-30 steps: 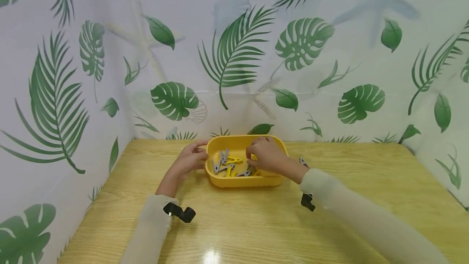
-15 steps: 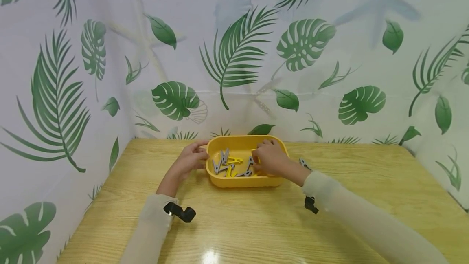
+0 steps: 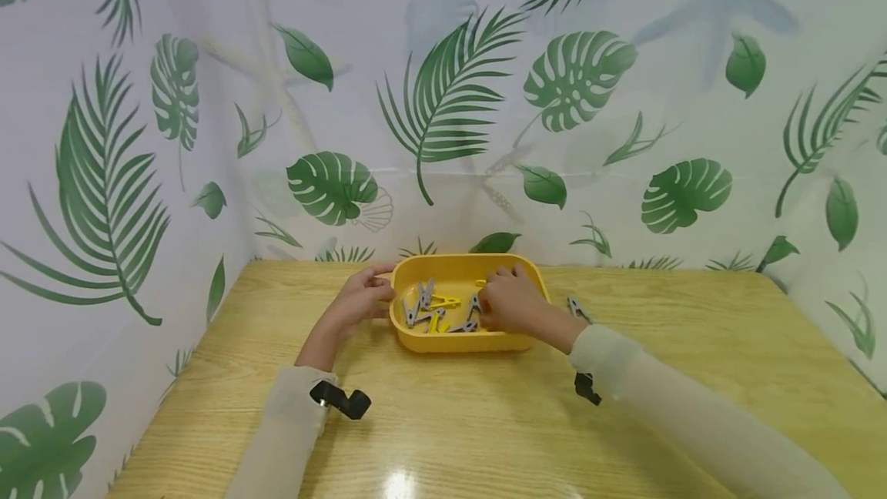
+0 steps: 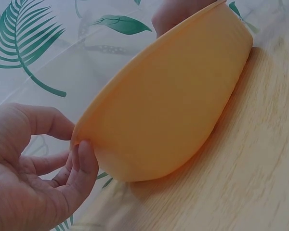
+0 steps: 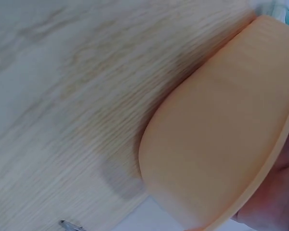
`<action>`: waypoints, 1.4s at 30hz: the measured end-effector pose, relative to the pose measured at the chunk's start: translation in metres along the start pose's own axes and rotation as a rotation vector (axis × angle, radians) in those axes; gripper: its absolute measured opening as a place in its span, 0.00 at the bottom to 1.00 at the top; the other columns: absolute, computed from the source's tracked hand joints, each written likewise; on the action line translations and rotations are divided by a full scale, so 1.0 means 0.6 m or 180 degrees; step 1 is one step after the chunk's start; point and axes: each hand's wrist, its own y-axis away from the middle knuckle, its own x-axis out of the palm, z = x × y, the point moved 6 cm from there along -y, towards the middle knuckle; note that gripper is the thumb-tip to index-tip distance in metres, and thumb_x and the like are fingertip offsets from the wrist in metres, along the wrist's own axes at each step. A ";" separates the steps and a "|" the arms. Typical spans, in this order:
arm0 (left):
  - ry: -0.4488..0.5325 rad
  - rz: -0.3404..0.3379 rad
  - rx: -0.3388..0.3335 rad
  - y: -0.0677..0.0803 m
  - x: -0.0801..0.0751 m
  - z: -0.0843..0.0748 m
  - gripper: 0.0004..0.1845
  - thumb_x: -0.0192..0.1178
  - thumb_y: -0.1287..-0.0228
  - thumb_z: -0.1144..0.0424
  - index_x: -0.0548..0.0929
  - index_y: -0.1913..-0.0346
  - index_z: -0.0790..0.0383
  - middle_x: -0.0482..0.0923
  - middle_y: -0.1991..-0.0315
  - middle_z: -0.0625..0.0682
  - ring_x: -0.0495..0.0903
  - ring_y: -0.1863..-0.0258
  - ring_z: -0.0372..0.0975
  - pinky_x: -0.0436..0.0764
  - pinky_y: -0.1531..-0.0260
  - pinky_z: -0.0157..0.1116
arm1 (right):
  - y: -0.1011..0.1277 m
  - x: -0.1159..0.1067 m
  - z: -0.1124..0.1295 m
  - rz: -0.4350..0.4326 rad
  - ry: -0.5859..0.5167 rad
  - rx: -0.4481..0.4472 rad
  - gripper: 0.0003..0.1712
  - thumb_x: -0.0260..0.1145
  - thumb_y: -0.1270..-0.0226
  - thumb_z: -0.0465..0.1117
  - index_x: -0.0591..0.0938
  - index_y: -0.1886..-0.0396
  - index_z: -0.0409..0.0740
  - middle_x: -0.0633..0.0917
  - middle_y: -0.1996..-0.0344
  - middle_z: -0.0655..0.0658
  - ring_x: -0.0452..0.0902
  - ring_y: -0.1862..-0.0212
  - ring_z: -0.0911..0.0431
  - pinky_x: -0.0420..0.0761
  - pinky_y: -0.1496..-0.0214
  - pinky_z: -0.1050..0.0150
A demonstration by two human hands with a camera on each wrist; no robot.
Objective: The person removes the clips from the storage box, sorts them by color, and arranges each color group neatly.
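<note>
Left of centre in the head view, the left hand (image 3: pixel 360 300) stays where it was, pinching the rim at the near end of the yellow tub (image 3: pixel 450 343), its forearm rising from the lower left. The tub sits on the table (image 3: pixel 416 414) in the middle of the frame; grey clips (image 3: pixel 421 297) and yellow clips (image 3: pixel 443 303) lie loose in its left half. Further right, a grey clip (image 3: pixel 474 305) that the fingers partly covered a second ago now shows just beside them. The right hand (image 3: pixel 511 299) has shifted slightly right, so the work seems to be among the clips at that end. That hand bends down over the tub, knuckles up, forearm from the lower right; its fingertips are hidden, so whether its grip holds a clip I cannot tell. Beyond the tub's right end, a lone clip (image 3: pixel 577 309) rests on the table.
</note>
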 end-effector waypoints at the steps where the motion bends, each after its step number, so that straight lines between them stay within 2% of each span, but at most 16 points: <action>1: -0.0002 0.0003 0.0004 0.000 0.001 0.000 0.31 0.54 0.31 0.72 0.66 0.25 0.64 0.72 0.51 0.57 0.78 0.62 0.39 0.84 0.66 0.32 | 0.001 0.000 0.000 -0.0022 -0.0014 0.0005 0.11 0.75 0.39 0.46 0.85 0.78 0.50 0.80 0.70 0.48 0.69 0.62 0.50 0.65 0.51 0.49; 8: -0.0047 -0.0014 0.0018 0.002 0.002 -0.006 0.31 0.54 0.31 0.72 0.66 0.25 0.64 0.72 0.52 0.56 0.77 0.62 0.39 0.84 0.65 0.32 | 0.003 -0.001 -0.003 -0.0154 -0.0027 0.0012 0.13 0.73 0.40 0.41 0.81 0.82 0.50 0.77 0.72 0.49 0.67 0.63 0.51 0.63 0.53 0.50; 14: -0.0044 -0.0025 0.0029 0.002 0.002 -0.007 0.30 0.54 0.32 0.72 0.67 0.26 0.64 0.73 0.52 0.56 0.78 0.61 0.39 0.84 0.66 0.32 | -0.004 0.003 -0.005 -0.0123 0.0003 0.0086 0.12 0.72 0.38 0.41 0.81 0.79 0.49 0.77 0.71 0.48 0.67 0.63 0.51 0.62 0.55 0.52; 19: -0.0057 -0.0012 0.0023 0.000 0.003 -0.002 0.30 0.55 0.32 0.72 0.68 0.26 0.64 0.73 0.54 0.54 0.79 0.62 0.38 0.85 0.64 0.33 | -0.004 0.010 -0.008 -0.0183 -0.0112 0.0153 0.09 0.72 0.37 0.40 0.83 0.76 0.48 0.78 0.70 0.48 0.67 0.62 0.50 0.64 0.53 0.51; 27: -0.0036 0.0015 0.0065 0.001 0.004 -0.003 0.30 0.54 0.31 0.72 0.67 0.26 0.65 0.73 0.55 0.52 0.79 0.62 0.38 0.85 0.64 0.33 | 0.002 -0.004 -0.005 -0.0680 -0.0067 0.0074 0.09 0.71 0.38 0.35 0.83 0.77 0.46 0.80 0.68 0.46 0.72 0.60 0.49 0.71 0.49 0.48; 31: -0.0008 0.0019 0.0059 0.001 0.003 -0.004 0.30 0.55 0.30 0.72 0.66 0.25 0.65 0.73 0.53 0.55 0.78 0.61 0.38 0.85 0.64 0.33 | 0.008 -0.020 0.002 -0.1115 -0.0003 -0.0066 0.08 0.73 0.38 0.33 0.85 0.76 0.44 0.82 0.68 0.45 0.75 0.59 0.47 0.74 0.46 0.46; 34: 0.0004 0.0036 0.0052 0.000 0.003 -0.003 0.31 0.54 0.30 0.72 0.66 0.25 0.64 0.73 0.50 0.57 0.78 0.60 0.39 0.85 0.64 0.33 | 0.015 -0.032 0.007 -0.1402 0.0072 -0.0169 0.05 0.74 0.39 0.34 0.86 0.73 0.43 0.82 0.68 0.45 0.74 0.60 0.48 0.74 0.49 0.48; 38: 0.0007 0.0050 0.0041 0.001 0.004 -0.001 0.31 0.54 0.30 0.72 0.65 0.25 0.64 0.73 0.48 0.59 0.79 0.59 0.39 0.85 0.64 0.33 | 0.024 -0.045 0.009 -0.1598 0.0190 -0.0319 0.05 0.76 0.39 0.35 0.86 0.71 0.43 0.81 0.68 0.46 0.72 0.61 0.49 0.71 0.52 0.51; 42: 0.0005 0.0029 0.0016 0.001 0.003 -0.001 0.30 0.54 0.30 0.72 0.66 0.25 0.64 0.72 0.48 0.59 0.79 0.60 0.39 0.85 0.65 0.32 | 0.035 -0.057 0.007 -0.1803 0.0343 -0.0518 0.07 0.75 0.39 0.35 0.84 0.72 0.43 0.80 0.68 0.45 0.72 0.61 0.48 0.73 0.51 0.51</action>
